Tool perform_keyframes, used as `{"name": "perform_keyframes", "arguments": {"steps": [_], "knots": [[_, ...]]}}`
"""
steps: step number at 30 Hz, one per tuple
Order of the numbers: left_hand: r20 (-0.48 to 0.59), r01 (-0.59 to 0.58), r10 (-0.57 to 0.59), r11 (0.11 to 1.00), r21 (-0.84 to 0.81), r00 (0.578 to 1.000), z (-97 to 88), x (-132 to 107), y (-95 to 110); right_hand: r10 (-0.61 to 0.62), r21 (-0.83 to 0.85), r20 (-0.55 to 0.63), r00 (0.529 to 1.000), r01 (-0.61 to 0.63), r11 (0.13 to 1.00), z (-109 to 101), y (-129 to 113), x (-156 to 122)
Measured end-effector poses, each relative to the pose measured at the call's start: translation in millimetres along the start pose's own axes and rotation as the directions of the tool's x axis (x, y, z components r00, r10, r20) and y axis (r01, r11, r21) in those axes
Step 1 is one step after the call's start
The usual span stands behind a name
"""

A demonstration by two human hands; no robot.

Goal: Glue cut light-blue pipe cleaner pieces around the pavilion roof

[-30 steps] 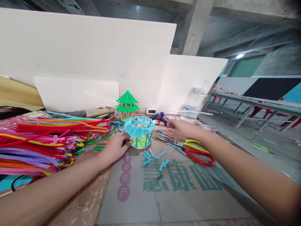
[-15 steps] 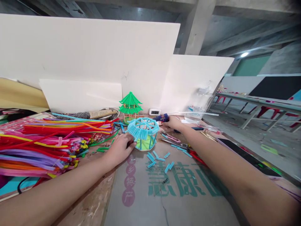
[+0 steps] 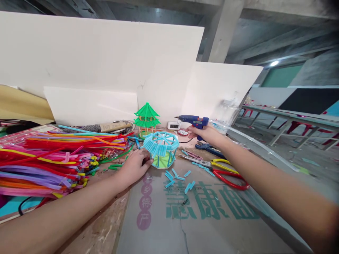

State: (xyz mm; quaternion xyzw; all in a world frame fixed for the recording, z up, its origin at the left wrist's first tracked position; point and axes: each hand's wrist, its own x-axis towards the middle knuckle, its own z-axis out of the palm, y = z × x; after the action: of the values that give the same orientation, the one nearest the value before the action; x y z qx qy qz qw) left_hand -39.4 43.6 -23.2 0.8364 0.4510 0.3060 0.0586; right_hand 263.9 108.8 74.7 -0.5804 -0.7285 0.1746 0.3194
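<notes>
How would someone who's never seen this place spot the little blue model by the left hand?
Find the big white boards behind the worktop, then the green pagoda-like model standing in front of them. Nearer the viewer, at the person's left hand, sits the light-blue round model. Unlike its pointed green neighbour, it has an open, spoked top.

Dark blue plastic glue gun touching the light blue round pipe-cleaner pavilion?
Apart. The head view shows the glue gun clear of the pavilion, with the white digital clock showing in the gap.
</notes>
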Motion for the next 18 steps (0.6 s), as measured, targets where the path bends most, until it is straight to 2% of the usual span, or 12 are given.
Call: {"name": "perform_keyframes", "arguments": {"steps": [5,9,11,14,16,18], "knots": [[-0.017,-0.001,0.000,1.000,-0.020,1.000,2.0,2.1,1.8,0.050,-0.014,0.039,0.998,-0.050,0.999,6.0,21.0,8.9],[-0.012,-0.006,0.006,1.000,-0.017,1.000,-3.7,-2.7,-2.4,0.116,-0.058,-0.007,0.993,-0.116,0.992,21.1,42.2,30.8],[0.009,0.000,0.001,1.000,-0.022,1.000,-18.9,-7.8,-7.2,0.141,-0.083,-0.029,0.990,-0.143,0.986,28.9,49.3,38.2],[0.110,0.046,-0.053,0.997,0.066,0.992,-57.5,-6.0,-12.6,0.165,-0.119,-0.062,0.984,-0.171,0.978,39.0,56.1,42.5],[0.130,0.035,-0.061,0.981,0.193,0.990,-82.7,10.4,-12.8,0.169,-0.136,-0.091,0.981,-0.180,0.974,43.8,58.7,43.2],[0.027,-0.021,0.012,0.940,0.340,1.000,-96.3,39.2,-11.2,0.169,-0.148,-0.119,0.978,-0.186,0.971,46.9,60.2,43.8]]}}
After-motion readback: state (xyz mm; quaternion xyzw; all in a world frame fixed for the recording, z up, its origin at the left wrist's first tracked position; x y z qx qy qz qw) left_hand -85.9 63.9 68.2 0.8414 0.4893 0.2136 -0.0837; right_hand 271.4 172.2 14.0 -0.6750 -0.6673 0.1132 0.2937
